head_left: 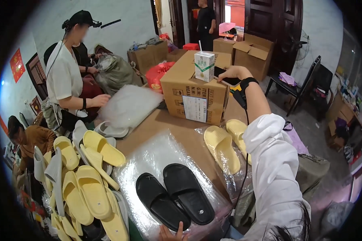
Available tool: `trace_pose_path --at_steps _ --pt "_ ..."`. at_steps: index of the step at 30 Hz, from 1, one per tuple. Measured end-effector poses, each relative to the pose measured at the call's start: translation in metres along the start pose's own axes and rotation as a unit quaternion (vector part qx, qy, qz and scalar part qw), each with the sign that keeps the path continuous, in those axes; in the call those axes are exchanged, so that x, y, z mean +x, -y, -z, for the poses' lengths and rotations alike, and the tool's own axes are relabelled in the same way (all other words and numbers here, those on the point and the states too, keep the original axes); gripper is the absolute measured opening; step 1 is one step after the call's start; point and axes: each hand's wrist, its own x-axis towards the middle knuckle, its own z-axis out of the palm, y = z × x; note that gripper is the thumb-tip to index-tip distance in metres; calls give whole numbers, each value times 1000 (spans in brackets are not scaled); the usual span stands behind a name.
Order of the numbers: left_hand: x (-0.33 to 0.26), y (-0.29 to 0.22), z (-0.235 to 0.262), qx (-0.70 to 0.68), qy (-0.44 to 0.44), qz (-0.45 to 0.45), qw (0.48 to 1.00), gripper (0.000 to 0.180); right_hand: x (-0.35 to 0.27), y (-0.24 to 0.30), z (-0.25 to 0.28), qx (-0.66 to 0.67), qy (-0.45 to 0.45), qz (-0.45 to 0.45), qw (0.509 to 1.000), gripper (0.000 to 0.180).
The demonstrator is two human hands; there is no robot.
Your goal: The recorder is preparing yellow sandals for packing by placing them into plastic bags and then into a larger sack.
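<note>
Right hand [234, 73] closed on a dark phone [225, 76] atop the cardboard box [189, 90]; left hand [171, 233] fingertips loosely open, touching the black slippers [175, 197], which lie just above it, long axes running away up-left

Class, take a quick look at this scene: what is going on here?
A person works at a table covered with slippers. Their right hand reaches out to a dark phone lying on a cardboard box. Their left hand touches a pair of black slippers lying on clear plastic bags. Yellow slippers are piled to the left.
</note>
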Motion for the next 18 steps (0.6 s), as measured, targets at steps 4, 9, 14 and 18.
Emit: trace_pose_path --at_steps 4,9,14,18 --pt "-1 -1 -11 -8 -59 -20 998 66 10 -29 9 1 -30 -58 998 67" --pt "-5 4 -11 -10 -95 -31 995 66 -14 5 1 64 44 -114 990 101" --pt "-4 3 -10 -22 -98 -33 994 64 -12 -8 4 102 17 -85 991 112" --pt "-3 -1 -5 -8 -105 -34 994 63 -15 -5 3 93 25 -96 991 113"
